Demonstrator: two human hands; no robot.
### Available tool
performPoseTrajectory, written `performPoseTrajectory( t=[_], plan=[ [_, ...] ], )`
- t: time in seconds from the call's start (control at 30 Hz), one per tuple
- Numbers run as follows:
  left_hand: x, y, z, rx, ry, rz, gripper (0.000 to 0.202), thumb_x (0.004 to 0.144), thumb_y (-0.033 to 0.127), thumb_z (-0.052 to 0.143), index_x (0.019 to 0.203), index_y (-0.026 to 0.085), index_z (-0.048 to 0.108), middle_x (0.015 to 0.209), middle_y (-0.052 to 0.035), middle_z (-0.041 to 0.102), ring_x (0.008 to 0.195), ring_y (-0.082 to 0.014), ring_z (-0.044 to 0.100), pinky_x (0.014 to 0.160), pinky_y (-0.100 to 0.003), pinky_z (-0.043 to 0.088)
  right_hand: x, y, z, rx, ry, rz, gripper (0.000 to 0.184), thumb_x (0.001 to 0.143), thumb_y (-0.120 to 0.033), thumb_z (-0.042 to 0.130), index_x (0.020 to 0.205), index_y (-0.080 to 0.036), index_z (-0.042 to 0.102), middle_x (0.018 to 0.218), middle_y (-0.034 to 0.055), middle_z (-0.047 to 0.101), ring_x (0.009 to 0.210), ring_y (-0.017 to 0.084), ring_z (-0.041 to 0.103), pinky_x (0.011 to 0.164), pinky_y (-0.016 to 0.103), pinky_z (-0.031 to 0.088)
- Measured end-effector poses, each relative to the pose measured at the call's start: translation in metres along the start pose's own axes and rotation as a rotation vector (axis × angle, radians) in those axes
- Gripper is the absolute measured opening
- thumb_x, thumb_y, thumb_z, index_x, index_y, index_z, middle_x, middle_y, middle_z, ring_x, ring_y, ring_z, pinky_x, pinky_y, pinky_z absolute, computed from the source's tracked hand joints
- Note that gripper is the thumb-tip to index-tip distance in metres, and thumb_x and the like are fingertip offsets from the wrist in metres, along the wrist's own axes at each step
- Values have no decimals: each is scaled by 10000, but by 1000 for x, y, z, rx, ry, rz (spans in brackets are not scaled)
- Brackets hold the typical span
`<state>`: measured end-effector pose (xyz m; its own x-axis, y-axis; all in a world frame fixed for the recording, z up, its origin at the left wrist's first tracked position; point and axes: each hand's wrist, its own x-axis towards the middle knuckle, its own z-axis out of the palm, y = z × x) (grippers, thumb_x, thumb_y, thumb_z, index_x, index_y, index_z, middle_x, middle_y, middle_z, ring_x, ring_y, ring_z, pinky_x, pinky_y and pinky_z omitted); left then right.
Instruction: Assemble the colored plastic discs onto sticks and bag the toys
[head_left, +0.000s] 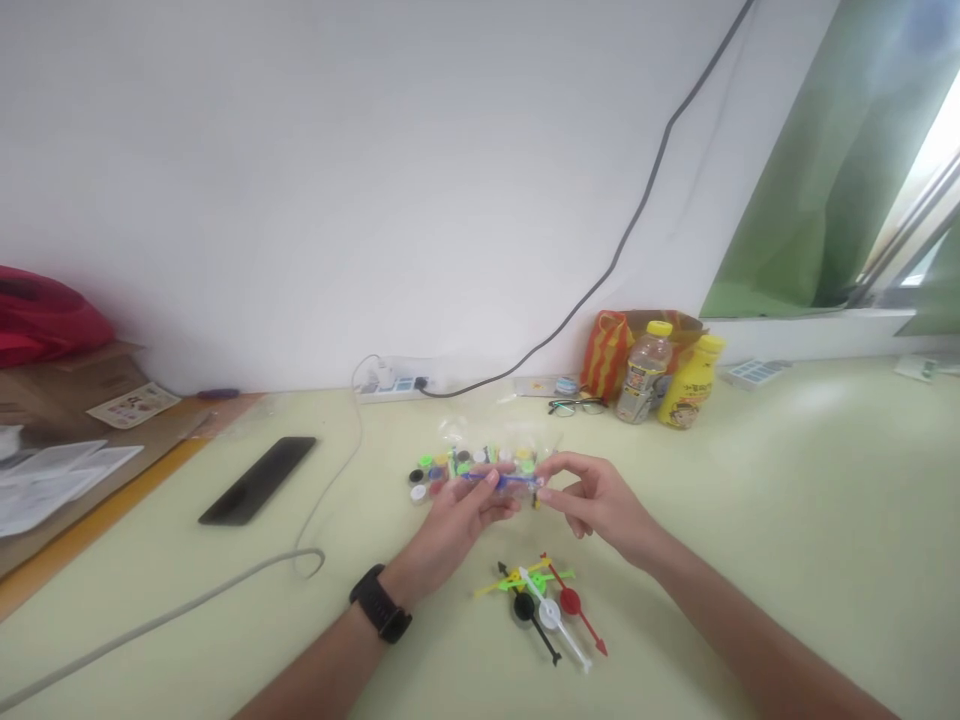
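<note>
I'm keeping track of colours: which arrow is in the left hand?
The blue arrow, held in the left hand; the black, white, red, green and yellow arrows lie on the table.

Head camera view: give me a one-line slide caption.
Left hand holding a blue spinner, right hand at its end, above a pale table where more coloured spinners lie.

Left Hand (466, 508) and Right Hand (606, 500) Nearly Meeting

The left forearm (324, 658) is slanting from seven o'clock; that hand is pinching, its left thumb (486, 487) on top, pointing toward two o'clock. The right forearm (739, 622) is slanting from four o'clock; the right index finger (568, 461) is arching above the right thumb (568, 502), both tips pointing about nine o'clock, the other fingers (577, 526) resting curled below.
</note>
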<state>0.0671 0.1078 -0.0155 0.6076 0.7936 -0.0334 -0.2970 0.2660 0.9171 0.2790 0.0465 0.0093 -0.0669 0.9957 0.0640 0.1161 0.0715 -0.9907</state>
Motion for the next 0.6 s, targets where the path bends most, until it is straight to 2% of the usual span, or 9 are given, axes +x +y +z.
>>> performPoseTrajectory(
  t=[0.07, 0.13, 0.37, 0.43, 0.5, 0.57, 0.6],
  plan=[
    [1, -2, 0, -20, 0, -2, 395, 954, 391, 652, 1252, 131, 649, 1061, -133, 741, 926, -195, 690, 959, -361, 493, 0, 2, 1, -39, 25, 5, 320, 814, -458, 748, 980, -189, 697, 519, -57, 521, 397, 85, 455, 418, 221, 340],
    [1, -3, -1, -25, -11, -9, 384, 941, 373, 674, 1242, 135, 653, 1113, -136, 734, 971, -208, 693, 991, -377, 485, 0, 3, 3, -67, 43, 3, 306, 837, -458, 721, 962, -179, 713, 443, -71, 459, 388, 92, 439, 419, 223, 337],
    [3, -6, -5, -6, -23, 7, 346, 925, 320, 702, 1219, 143, 657, 1184, -135, 721, 1146, -243, 656, 1069, -400, 452, 0, 9, 8, -58, 37, -29, 330, 859, -448, 692, 1021, -164, 742, 449, -73, 440, 397, 89, 439, 420, 219, 370],
    [3, -7, -5, -4, -31, 6, 353, 915, 312, 715, 1219, 142, 657, 1215, -140, 709, 1175, -260, 643, 1083, -419, 444, -1, 10, 9, -35, 12, -41, 339, 855, -441, 698, 1056, -172, 745, 559, -42, 544, 411, 75, 446, 425, 220, 398],
    [3, -8, -4, -8, -38, 8, 366, 911, 316, 720, 1224, 138, 655, 1236, -146, 697, 1183, -270, 639, 1089, -433, 441, -1, 10, 10, -15, -26, -51, 347, 844, -440, 707, 1081, -190, 746, 830, 19, 666, 431, 50, 457, 425, 222, 419],
    [3, -8, -4, -8, -44, 12, 373, 908, 318, 722, 1224, 132, 656, 1232, -152, 697, 1189, -272, 635, 1090, -432, 441, -2, 10, 11, -4, -67, -52, 359, 841, -444, 708, 1108, -207, 743, 1073, 58, 669, 447, 34, 468, 426, 227, 434],
    [2, -9, -4, -5, -42, 12, 374, 908, 319, 723, 1223, 129, 658, 1222, -154, 701, 1188, -273, 635, 1089, -431, 443, -2, 10, 12, -3, -85, -47, 367, 844, -448, 704, 1122, -212, 740, 1122, 66, 660, 451, 33, 473, 429, 230, 440]
  ],
)
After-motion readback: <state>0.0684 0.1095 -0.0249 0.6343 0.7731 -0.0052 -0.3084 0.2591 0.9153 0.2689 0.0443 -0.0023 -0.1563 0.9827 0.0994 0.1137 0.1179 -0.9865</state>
